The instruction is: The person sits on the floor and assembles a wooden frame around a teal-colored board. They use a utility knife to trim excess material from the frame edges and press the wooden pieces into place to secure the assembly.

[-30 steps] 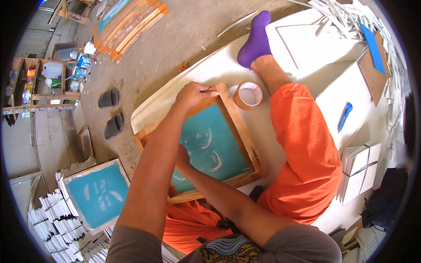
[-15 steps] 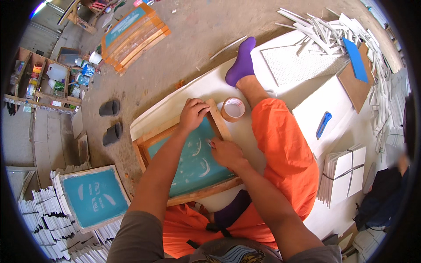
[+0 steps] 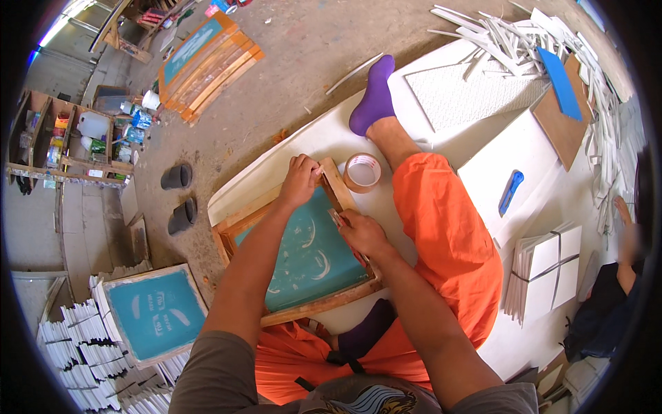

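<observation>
A wooden-framed printing screen [image 3: 289, 319] with teal mesh lies tilted across my lap and a white board. My left hand [image 3: 299, 181] is at its far corner, fingers curled and pinched over the inner edge of the wooden bar. What the fingertips pinch is too small to make out. Over the right side of the mesh, my right hand [image 3: 363, 233] is closed around a slim tool [image 3: 336, 218] with a pale tip and a reddish end; its exact kind is unclear. A roll of brown tape [image 3: 363, 172] lies just outside the frame's right bar.
A blue box cutter [image 3: 510, 193] and a strapped stack of white boards [image 3: 543, 272] lie on the right. A second teal screen [image 3: 155, 314] rests on stacks at lower left. White offcuts [image 3: 507, 45] pile up far right. Another person's arm [image 3: 627, 255] shows at right edge.
My right hand has shifted slightly up along the right bar, showing more of the slim tool. My left hand stays at the corner. The whole view has turned a little.
</observation>
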`<state>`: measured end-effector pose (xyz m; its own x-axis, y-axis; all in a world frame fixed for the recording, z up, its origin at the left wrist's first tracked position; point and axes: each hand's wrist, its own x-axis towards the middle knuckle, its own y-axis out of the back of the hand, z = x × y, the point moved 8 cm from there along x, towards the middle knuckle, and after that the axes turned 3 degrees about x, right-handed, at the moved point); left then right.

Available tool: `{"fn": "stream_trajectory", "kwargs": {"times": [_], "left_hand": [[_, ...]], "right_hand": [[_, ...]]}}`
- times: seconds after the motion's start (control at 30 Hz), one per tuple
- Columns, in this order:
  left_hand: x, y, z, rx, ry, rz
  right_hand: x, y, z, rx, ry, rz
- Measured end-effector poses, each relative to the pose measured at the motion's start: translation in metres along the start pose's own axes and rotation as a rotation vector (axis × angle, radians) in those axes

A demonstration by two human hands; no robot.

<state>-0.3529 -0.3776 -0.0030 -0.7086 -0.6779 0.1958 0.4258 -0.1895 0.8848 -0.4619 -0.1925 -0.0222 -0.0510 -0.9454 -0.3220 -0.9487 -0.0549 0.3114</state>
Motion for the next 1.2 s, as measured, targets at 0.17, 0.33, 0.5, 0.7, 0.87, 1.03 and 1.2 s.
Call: {"fn": "stream_trajectory", "kwargs": {"times": [0.17,0.33,0.5,0.7,0.87,1.03,1.2], "left_hand": [[0.006,0.003,-0.002,-0.107,0.038,-0.021],[0.027,0.003,-0.001,-0.175,0.181,-0.270],[0.012,0.006,-0.029,-0.532,0.371,-0.161],[0.023,0.013,-0.005,-0.336,0.169,-0.258],[0.032,0.009,-0.006,-0.219,0.072,-0.314],[0.031,0.009,-0.006,-0.170,-0.019,-0.329],[0.036,0.009,0.005,-0.197,-0.016,-0.396]], "right_hand": [[0.000,0.002,-0.007,0.001,-0.047,0.002],[0.014,-0.002,-0.022,-0.049,-0.057,0.124],[0.031,0.003,-0.040,-0.048,0.006,0.193],[0.055,-0.019,-0.020,0.356,-0.103,0.256],[0.068,-0.047,-0.015,0.510,-0.063,0.426],[0.071,-0.065,-0.016,0.522,-0.115,0.450],[0.069,-0.065,-0.015,0.503,-0.120,0.531]]}}
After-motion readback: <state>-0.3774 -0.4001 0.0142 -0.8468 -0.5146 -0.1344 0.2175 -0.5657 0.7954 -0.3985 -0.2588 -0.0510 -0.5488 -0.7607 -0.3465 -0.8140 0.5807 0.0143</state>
